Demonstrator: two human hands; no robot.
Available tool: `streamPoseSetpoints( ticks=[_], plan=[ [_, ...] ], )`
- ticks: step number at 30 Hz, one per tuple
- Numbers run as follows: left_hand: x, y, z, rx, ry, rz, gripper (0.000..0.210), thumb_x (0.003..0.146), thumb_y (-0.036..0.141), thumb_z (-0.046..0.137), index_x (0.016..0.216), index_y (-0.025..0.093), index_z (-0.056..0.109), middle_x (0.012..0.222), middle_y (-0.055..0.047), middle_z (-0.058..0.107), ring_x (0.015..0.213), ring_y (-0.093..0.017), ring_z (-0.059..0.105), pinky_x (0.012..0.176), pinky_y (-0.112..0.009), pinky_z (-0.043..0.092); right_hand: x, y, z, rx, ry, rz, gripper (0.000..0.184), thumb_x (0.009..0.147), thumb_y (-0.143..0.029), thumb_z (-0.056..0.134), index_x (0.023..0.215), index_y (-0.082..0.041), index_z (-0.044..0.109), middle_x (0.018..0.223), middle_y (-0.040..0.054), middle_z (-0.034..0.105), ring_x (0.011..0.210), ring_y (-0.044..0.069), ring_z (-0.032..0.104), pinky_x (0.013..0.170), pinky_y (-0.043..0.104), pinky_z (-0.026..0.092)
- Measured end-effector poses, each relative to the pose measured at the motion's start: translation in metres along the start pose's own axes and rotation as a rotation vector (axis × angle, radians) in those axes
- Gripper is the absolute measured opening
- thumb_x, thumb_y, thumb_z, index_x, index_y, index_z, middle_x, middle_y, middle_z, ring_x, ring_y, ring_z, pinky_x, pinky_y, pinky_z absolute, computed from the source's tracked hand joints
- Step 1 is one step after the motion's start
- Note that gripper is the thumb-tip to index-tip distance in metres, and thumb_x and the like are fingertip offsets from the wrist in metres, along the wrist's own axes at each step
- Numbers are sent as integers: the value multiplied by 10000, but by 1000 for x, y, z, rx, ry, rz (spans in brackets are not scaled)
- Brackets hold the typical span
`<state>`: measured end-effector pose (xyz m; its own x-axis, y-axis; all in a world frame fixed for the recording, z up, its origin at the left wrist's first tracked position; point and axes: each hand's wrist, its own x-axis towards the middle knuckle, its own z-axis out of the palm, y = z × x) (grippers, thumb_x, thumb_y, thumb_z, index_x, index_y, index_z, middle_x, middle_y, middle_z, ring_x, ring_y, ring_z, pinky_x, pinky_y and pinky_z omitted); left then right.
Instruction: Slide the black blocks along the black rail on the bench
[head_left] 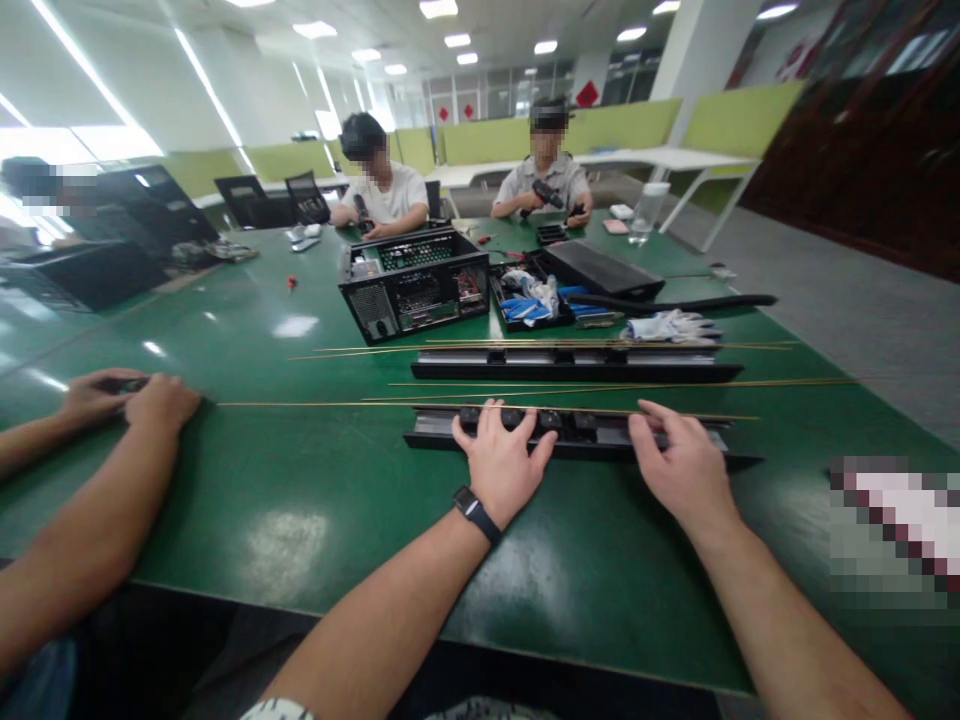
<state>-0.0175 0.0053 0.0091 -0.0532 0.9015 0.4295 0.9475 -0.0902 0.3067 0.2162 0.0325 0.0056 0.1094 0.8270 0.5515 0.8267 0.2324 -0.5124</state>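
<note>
My left hand [510, 455], wearing a dark watch [478, 513], lies with spread fingers over black blocks [583, 422] seated in the near long black rail [442, 438]. My right hand [679, 465] is at that rail's right part, thumb and index finger a little apart and fingertips close to a thin brass-coloured rod [315, 404]. The rod runs along the rail's far side, toward a co-worker's hands [154, 400] at left. Whether my right fingertips touch the rod is unclear. A second black rail [517, 371] with similar blocks lies behind, more thin rods beside it.
Beyond the rails are an opened computer case [420, 295], a tray [517, 322] with blue-and-white gloves, a flat black box [600, 268] and a black tube [690, 303]. White gloves [671, 327] lie at right. Two people sit across the green table [255, 480] with power tools.
</note>
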Motion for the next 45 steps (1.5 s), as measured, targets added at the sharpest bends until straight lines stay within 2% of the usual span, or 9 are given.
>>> streamPoseSetpoints(
  ticks=[4,8,13,19,23,30,41,45],
  plan=[
    [0,-2,-1,-10,3,11,434,987,630,544,1307,391,715,1477,-153,605,1437,-345,470,1174,-736,220,2,4,2,-37,6,13,503,950,-623,494,1113,-223,753,959,128,740,984,306,672,900,467,543],
    [0,-2,-2,-20,16,10,429,990,633,537,1301,395,712,1469,-153,611,1443,-332,467,1174,-731,229,2,1,8,-26,-22,-55,541,942,-655,483,1120,-218,746,962,131,745,967,318,675,859,477,545],
    [0,-1,-2,-26,20,12,430,987,640,536,1292,396,717,1475,-151,611,1445,-332,466,1176,-722,230,-1,-3,11,9,-43,-135,522,948,-631,499,1185,-224,722,988,112,758,998,311,675,881,465,542],
    [0,-1,-2,-20,10,1,433,984,638,544,1292,391,722,1476,-149,606,1445,-349,463,1180,-722,213,1,3,8,-8,-24,-57,534,941,-625,504,1194,-217,739,991,143,750,1013,344,675,885,506,545],
    [0,-1,0,-17,12,8,415,980,623,564,1287,394,724,1454,-145,624,1434,-346,476,1176,-723,217,0,2,7,-19,-20,-25,480,957,-582,506,1152,-214,745,991,129,756,1011,316,683,928,488,545],
    [1,1,0,-5,7,11,403,993,582,561,1295,374,727,1467,-167,615,1439,-350,481,1177,-728,198,-4,-12,10,66,-61,-158,426,990,-507,545,1237,-193,694,1040,109,773,1032,285,670,1000,478,539],
    [0,0,2,9,20,29,404,1000,562,561,1307,360,727,1476,-181,603,1431,-361,491,1170,-723,204,-3,-12,3,41,-14,-81,406,1005,-497,516,1162,-193,734,1013,117,766,1020,274,686,989,452,545],
    [0,0,3,2,16,19,399,994,562,576,1308,368,727,1457,-180,616,1435,-362,488,1169,-726,196,1,-5,-1,0,53,-9,402,992,-490,505,1082,-189,755,965,123,766,977,272,682,952,435,544]
  ],
)
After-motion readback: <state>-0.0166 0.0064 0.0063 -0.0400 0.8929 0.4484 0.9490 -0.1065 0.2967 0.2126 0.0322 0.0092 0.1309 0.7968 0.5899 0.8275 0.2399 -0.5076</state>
